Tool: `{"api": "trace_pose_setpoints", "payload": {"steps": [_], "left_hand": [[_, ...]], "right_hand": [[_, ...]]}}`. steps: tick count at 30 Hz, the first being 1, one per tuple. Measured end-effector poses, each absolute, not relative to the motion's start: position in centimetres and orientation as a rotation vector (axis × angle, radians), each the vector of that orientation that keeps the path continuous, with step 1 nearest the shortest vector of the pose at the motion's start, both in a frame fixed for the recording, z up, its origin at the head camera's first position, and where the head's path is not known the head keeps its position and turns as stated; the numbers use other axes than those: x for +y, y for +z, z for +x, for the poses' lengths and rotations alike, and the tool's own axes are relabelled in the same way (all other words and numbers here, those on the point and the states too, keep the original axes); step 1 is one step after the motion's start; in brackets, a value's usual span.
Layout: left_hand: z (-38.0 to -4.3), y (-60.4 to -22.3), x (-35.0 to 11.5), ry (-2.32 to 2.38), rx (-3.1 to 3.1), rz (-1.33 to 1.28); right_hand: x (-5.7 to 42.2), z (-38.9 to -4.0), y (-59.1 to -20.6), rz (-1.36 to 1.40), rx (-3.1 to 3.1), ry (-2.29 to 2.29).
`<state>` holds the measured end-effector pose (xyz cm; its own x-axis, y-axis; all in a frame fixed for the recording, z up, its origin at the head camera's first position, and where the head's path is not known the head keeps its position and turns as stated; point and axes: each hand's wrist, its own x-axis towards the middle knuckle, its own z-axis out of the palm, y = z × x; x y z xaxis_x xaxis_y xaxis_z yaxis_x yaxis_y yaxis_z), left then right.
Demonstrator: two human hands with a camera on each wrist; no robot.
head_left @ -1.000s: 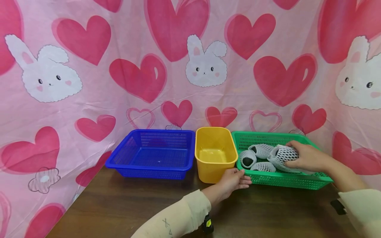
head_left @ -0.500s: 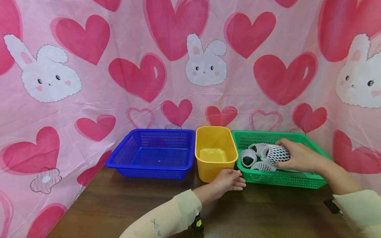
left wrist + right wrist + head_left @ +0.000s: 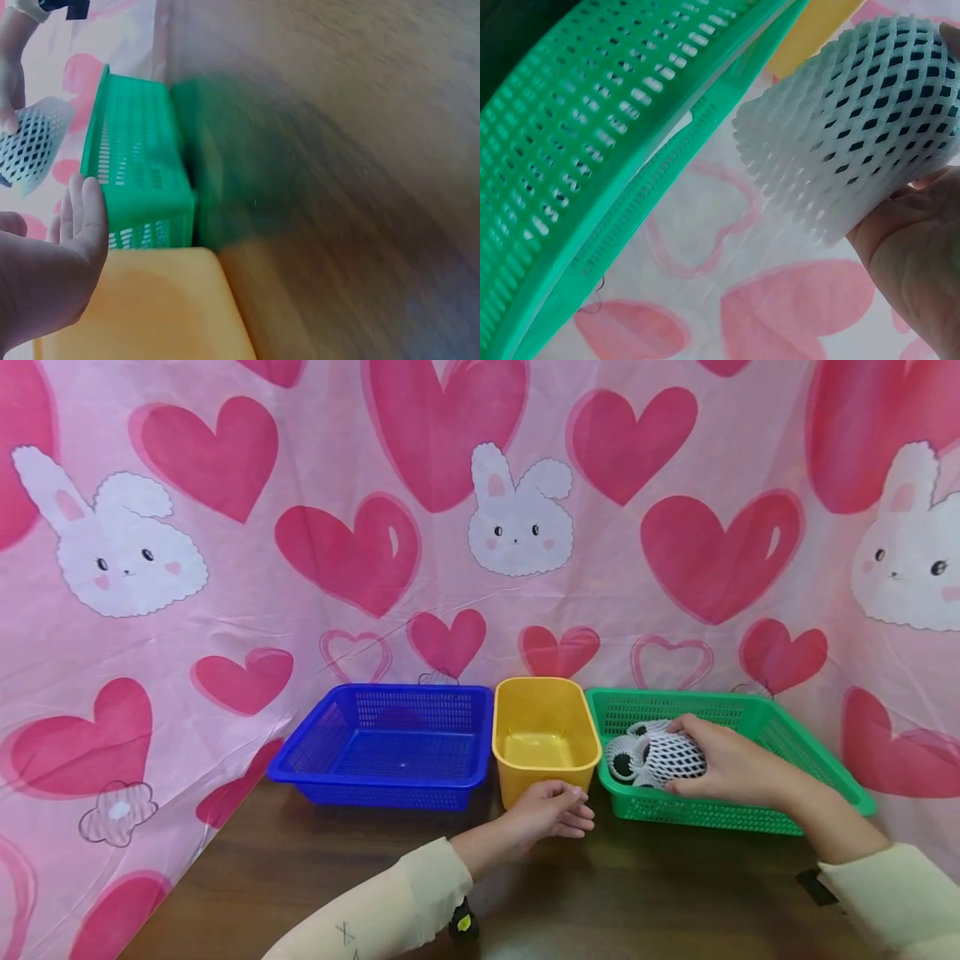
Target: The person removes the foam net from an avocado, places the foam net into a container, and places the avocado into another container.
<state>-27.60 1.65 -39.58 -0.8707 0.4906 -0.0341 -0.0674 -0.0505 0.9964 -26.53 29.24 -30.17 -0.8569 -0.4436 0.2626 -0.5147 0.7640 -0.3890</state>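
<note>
In the head view my right hand [image 3: 738, 768] grips a dark rounded thing in a white foam net sleeve [image 3: 675, 758], over the left part of the green basket [image 3: 652, 810]. The right wrist view shows this foam net [image 3: 870, 112] flaring open at one end, the dark thing inside it. Other dark things in foam nets [image 3: 624, 764] lie close by in that basket, partly hidden behind the held one. My left hand [image 3: 551, 814] holds nothing, its fingers loosely bent, in front of the yellow bin [image 3: 543, 752].
A blue basket [image 3: 405, 760] stands at the left, with the yellow bin between it and the green basket. All three are on a brown wooden table [image 3: 300, 860]. Behind them hangs a pink cloth [image 3: 450, 602] printed with hearts and rabbits.
My right hand has carried the netted thing leftward inside the green basket, over the others. My left hand has drawn left from the green basket's front corner to before the yellow bin.
</note>
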Motion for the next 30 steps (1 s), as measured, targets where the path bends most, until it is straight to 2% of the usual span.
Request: {"api": "trace_pose_setpoints", "payload": {"steps": [14, 30], "left_hand": [[-27.6, -38.6, -2.3, 1.887, 1.998, 0.632], [-27.5, -39.7, -5.4, 1.745, 2.203, 0.713]], "right_hand": [[26.1, -25.8, -31.8, 0.903, -2.744, 0.627], [22.7, -25.1, -34.7, 0.978, -2.747, 0.693]]}}
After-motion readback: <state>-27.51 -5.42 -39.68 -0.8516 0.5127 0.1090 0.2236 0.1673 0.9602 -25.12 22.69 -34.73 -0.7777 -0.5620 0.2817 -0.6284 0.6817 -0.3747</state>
